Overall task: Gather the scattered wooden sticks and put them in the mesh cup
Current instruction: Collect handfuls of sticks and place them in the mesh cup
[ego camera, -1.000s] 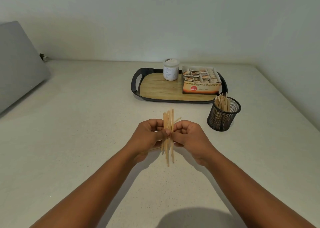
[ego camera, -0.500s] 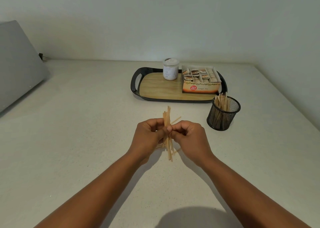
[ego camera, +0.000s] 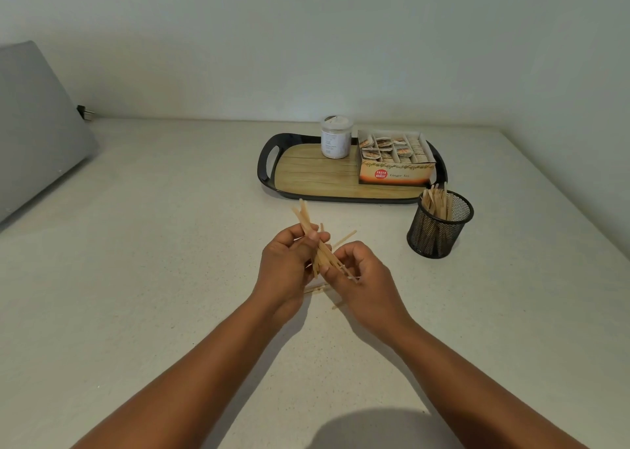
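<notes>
Step in hand: squaring up a bundle of wooden sticks [ego camera: 318, 249] before the drop. Left hand [ego camera: 286, 264] has its grip closed on the upper part of the bundle, sticks fanned and tilted toward 11 o'clock. Right hand [ego camera: 361, 274] pinches the lower ends; one stick pokes out toward 2 o'clock.

A few loose sticks [ego camera: 315, 289] lie on the worktop [ego camera: 153, 261] just under the hands, so gathering isn't finished, I'd say.

Mesh cup [ego camera: 439, 225] sits at 2 o'clock from the hands, near but apart, already part-filled with sticks standing up.

Next move likely needs the fan closed into one tight bundle, ends aligned, then a carry to 2 o'clock and an upright drop into the free part of the rim.

Room: open worktop between hands and cup, nothing in the path. Tray [ego camera: 269, 176] at 12 o'clock has its front edge just behind the cup; tea box [ego camera: 397, 172] and jar [ego camera: 335, 140] ride on it. The worktop's right edge meets the wall at 3 o'clock, beyond the cup.
</notes>
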Available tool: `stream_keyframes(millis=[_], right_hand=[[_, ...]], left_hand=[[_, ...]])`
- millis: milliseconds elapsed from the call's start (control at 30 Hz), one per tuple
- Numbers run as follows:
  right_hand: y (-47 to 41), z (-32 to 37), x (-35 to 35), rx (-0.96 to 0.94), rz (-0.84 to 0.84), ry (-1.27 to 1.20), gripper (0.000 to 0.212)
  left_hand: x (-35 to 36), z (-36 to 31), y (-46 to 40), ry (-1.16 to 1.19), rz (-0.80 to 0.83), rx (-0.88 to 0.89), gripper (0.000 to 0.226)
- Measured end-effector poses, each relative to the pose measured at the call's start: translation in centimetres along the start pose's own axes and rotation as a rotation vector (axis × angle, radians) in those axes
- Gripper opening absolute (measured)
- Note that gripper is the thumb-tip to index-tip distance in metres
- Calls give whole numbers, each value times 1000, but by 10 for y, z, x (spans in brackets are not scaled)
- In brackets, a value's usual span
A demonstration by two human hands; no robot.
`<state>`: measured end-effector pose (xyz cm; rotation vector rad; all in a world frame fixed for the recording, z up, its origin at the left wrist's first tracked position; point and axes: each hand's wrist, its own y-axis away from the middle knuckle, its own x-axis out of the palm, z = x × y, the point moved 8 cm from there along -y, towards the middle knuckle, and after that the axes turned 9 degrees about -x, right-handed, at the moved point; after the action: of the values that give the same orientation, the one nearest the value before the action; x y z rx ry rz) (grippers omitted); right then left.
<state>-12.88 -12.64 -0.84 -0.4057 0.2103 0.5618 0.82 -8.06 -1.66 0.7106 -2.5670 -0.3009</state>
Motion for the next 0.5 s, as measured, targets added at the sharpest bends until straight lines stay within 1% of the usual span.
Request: stream_keyframes(millis=[67,133,200,267,400,500], right_hand=[[4,0,7,-3,36,0,17],[6,-1,11,16,42,-58,16],[6,-2,14,44,22,-147,16],[6,0,14,51,-4,-184,16],[5,2,15,88,-26,-287,10],[6,1,15,120,-27,-302,11]], left_hand=[[-2,2,-2,111,-6,-34,14],[-1,3,-3,147,-2,-44,14],[-1,3,-3,109,-6,-33,14],[0,4,-1,64,-11,-27,15],[5,8,1,18,37,-31,17],[10,9,3,-47,71,-10,20]])
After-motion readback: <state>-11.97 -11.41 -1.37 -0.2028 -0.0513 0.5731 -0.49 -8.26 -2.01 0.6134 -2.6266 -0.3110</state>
